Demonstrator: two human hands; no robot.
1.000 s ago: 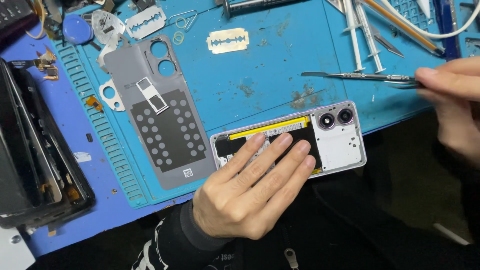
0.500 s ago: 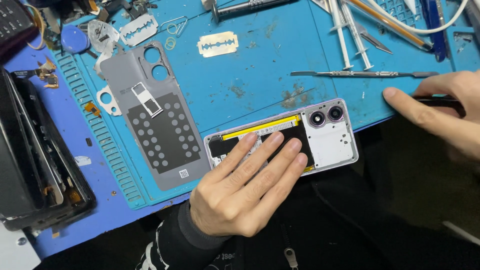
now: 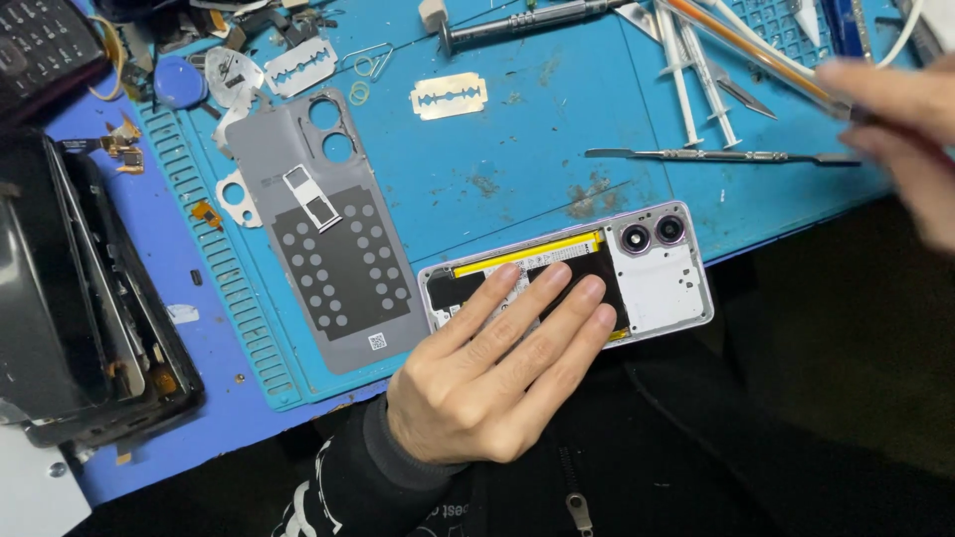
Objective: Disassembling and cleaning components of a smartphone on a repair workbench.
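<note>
My left hand (image 3: 487, 383) lies flat, fingers stretched out, on the black battery area of an opened silver phone (image 3: 667, 283) with two camera lenses, near the front edge of the blue mat (image 3: 517, 169). My right hand (image 3: 905, 129) is blurred at the upper right, above the end of a thin metal spudger (image 3: 696, 154) lying on the mat. Its fingers pinch a thin dark tool (image 3: 858, 114). The phone's grey back cover (image 3: 328, 239) lies inside-up to the left of the phone, with a small white tray (image 3: 310, 199) on it.
A razor blade (image 3: 450, 96) and another (image 3: 298, 67) lie behind the cover. Syringes (image 3: 696, 80), an orange stick (image 3: 746, 50) and a screwdriver (image 3: 527, 20) lie at the back. A dismantled black device (image 3: 70, 298) fills the left side. Small parts (image 3: 119, 144) are scattered at the back left.
My right hand put the metal spudger down on the mat, took a dark tool and rose to the upper right. My left hand stayed on the phone.
</note>
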